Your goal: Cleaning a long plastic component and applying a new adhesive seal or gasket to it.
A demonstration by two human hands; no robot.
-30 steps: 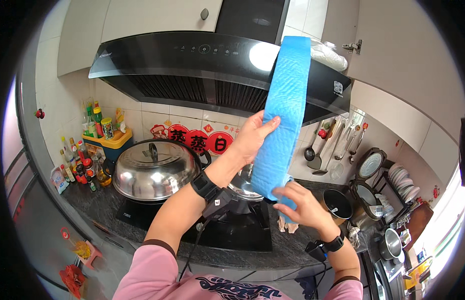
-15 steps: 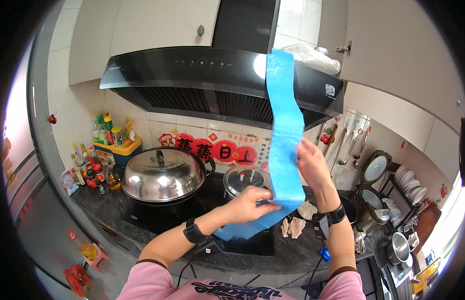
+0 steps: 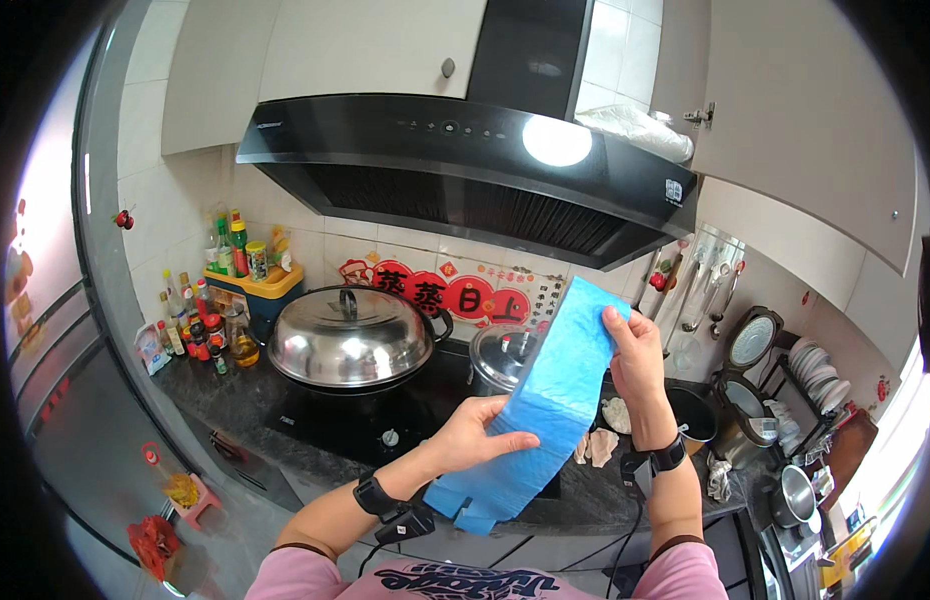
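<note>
Between my hands hangs a long folded blue plastic bag, slanting from upper right to lower left above the counter. My left hand grips its middle, the thumb lying across the front and the other fingers hidden behind. My right hand pinches the upper right edge with thumb and fingers. The bag's lower end has a notch and hangs loose near my left wrist. Behind the bag stands a small lidded pot, partly covered by it.
A large domed steel pot sits on the black cooktop under the range hood. Sauce bottles crowd the left corner. Pale pieces of food lie on the counter. An open rice cooker stands right.
The bag's tall upper end has come down, so the strip is shorter and wider. My right hand has moved slightly down and right to its top edge. The view has shifted a little.
</note>
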